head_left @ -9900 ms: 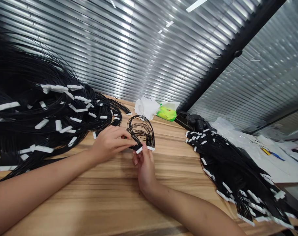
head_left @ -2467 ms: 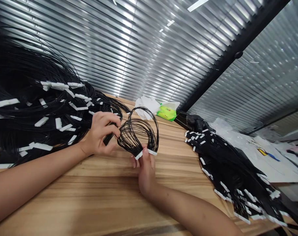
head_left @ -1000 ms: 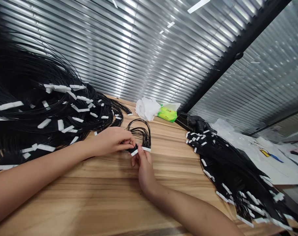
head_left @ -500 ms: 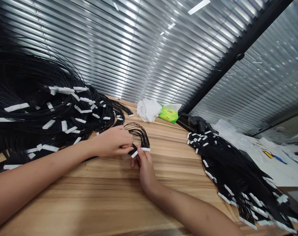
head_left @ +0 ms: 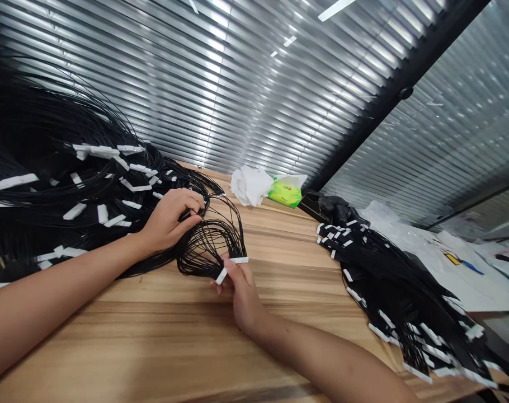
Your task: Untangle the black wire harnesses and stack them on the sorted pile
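My right hand (head_left: pixel 243 291) pinches the ends of a looped bundle of thin black wires (head_left: pixel 208 238). Two white connectors stick out at its fingertips: one connector (head_left: pixel 239 259) lies nearly level, the other connector (head_left: pixel 221 276) is tilted. Up and to the left, my left hand (head_left: pixel 174 217) has curled fingers closed around black wires at the edge of the big heap. Its palm side is partly hidden, so how many wires it holds cannot be made out. Between the hands the bundle spreads into open loops above the wooden table (head_left: pixel 187 341).
A large heap of black wires with white connectors (head_left: pixel 86 190) fills the left side. Another such pile (head_left: pixel 397 280) lies along the right edge. At the back are crumpled white tissue (head_left: pixel 251 186) and a green tissue pack (head_left: pixel 284 193), before metal blinds. Yellow-and-blue pliers (head_left: pixel 464 262) rest on a white surface.
My left hand has moved up and left, away from the connectors. The wire loop has spread wider, while my right hand still holds the connector ends, slightly lower.
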Demonstrator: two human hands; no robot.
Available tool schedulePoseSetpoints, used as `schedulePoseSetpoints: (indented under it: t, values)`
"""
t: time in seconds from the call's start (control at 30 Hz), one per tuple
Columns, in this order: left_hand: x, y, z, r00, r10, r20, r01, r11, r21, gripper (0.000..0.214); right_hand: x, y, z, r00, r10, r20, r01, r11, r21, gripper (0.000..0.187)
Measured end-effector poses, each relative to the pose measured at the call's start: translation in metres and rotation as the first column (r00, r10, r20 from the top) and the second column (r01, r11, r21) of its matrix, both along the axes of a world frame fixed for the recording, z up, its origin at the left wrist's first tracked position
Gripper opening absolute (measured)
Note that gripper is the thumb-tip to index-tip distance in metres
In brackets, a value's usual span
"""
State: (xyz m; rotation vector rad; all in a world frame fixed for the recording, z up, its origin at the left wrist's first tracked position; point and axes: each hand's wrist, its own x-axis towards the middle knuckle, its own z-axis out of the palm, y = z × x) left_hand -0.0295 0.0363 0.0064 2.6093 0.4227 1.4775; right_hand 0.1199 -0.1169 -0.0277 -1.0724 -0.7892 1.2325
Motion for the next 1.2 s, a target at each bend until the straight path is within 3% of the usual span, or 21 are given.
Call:
schedulePoseSetpoints:
  t: [0.17, 0.33, 0.5, 0.57, 0.6, 0.63, 0.7, 0.73, 0.77, 0.8, 0.9, 1.03, 1.2]
  values:
    - [-0.006, -0.001, 0.001, 0.997, 0.019, 0.079, -0.031, 0.988, 0.154, 0.014, 0.000, -0.001, 0.002, 0.999, 0.040, 0.013, -0.040, 0.999, 0.003, 0.037]
    - [-0.006, -0.003, 0.002, 0.994, 0.041, 0.098, -0.054, 0.990, 0.133, 0.019, -0.001, -0.002, 0.004, 0.999, 0.033, -0.001, -0.033, 0.999, 0.006, 0.035]
    - [0.002, 0.001, 0.005, 0.946, 0.187, 0.266, -0.171, 0.982, -0.083, 0.022, -0.002, -0.003, 0.006, 0.994, 0.109, -0.017, -0.109, 0.994, -0.031, 0.033]
    - [0.006, 0.003, 0.006, 0.940, 0.179, 0.290, -0.094, 0.954, -0.284, 0.032, -0.002, -0.004, 0.007, 0.981, 0.193, -0.033, -0.194, 0.979, -0.056, 0.033]
    - [0.008, 0.003, 0.006, 0.953, 0.127, 0.277, 0.002, 0.906, -0.423, 0.038, -0.002, -0.003, 0.007, 0.974, 0.222, -0.046, -0.224, 0.972, -0.064, 0.034]
    - [0.009, 0.004, 0.006, 0.966, 0.045, 0.253, 0.114, 0.807, -0.580, 0.042, -0.001, -0.003, 0.007, 0.970, 0.237, -0.059, -0.240, 0.968, -0.065, 0.034]
    - [0.010, 0.003, 0.006, 0.963, -0.137, 0.233, 0.270, 0.481, -0.834, 0.047, -0.001, -0.001, 0.008, 0.966, 0.243, -0.082, -0.248, 0.967, -0.054, 0.034]
    - [0.010, 0.003, 0.006, 0.949, -0.200, 0.245, 0.300, 0.326, -0.897, 0.048, 0.000, 0.001, 0.008, 0.964, 0.248, -0.094, -0.252, 0.967, -0.042, 0.033]
    - [0.009, 0.002, 0.007, 0.935, -0.236, 0.266, 0.317, 0.212, -0.925, 0.048, 0.000, 0.002, 0.008, 0.961, 0.254, -0.106, -0.258, 0.966, -0.025, 0.032]
    - [0.009, 0.002, 0.007, 0.923, -0.251, 0.291, 0.332, 0.141, -0.933, 0.047, 0.001, 0.003, 0.008, 0.958, 0.261, -0.119, -0.264, 0.965, -0.009, 0.032]
    - [0.006, 0.002, 0.010, 0.901, -0.244, 0.360, 0.383, 0.053, -0.922, 0.043, 0.002, 0.006, 0.009, 0.953, 0.265, -0.149, -0.266, 0.964, 0.015, 0.031]
    - [0.003, 0.002, 0.013, 0.876, -0.294, 0.382, 0.399, -0.003, -0.917, 0.044, 0.003, 0.004, 0.010, 0.942, 0.306, -0.139, -0.308, 0.951, 0.008, 0.032]
    - [0.001, 0.000, 0.017, 0.771, -0.516, 0.373, 0.384, -0.091, -0.919, 0.047, 0.004, 0.000, 0.008, 0.877, 0.471, -0.093, -0.472, 0.881, 0.009, 0.033]
